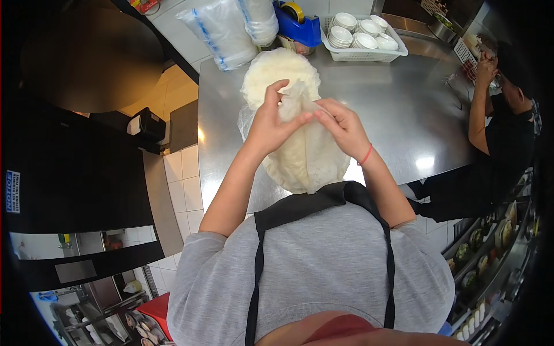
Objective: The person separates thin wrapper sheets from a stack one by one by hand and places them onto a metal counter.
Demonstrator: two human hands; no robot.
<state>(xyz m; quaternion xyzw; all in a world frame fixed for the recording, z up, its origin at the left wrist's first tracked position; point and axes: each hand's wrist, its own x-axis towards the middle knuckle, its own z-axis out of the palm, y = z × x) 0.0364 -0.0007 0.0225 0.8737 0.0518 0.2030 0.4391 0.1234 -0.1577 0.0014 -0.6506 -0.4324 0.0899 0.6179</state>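
Note:
Thin, limp pale sheets, like flatbread or dough, are in front of me on the steel counter. My left hand (274, 122) curls around a gathered part of the upper sheet (297, 147), its thumb stretched across toward the other hand. Thumb and fingers of my right hand (345, 128) pinch the same sheet's lifted edge, close to my left thumb tip. The sheet hangs in folds toward my apron. Just beyond my hands lies a round stack of pale sheets (281, 72), with clear plastic (247, 120) showing at the left side.
The steel counter (398, 104) extends right, where a co-worker (501, 109) stands with hands raised. At the back are plastic-wrapped packs (222, 34), a blue tape dispenser (303, 29) and a white basket (369, 56) of small bowls. A black bin (151, 124) stands left.

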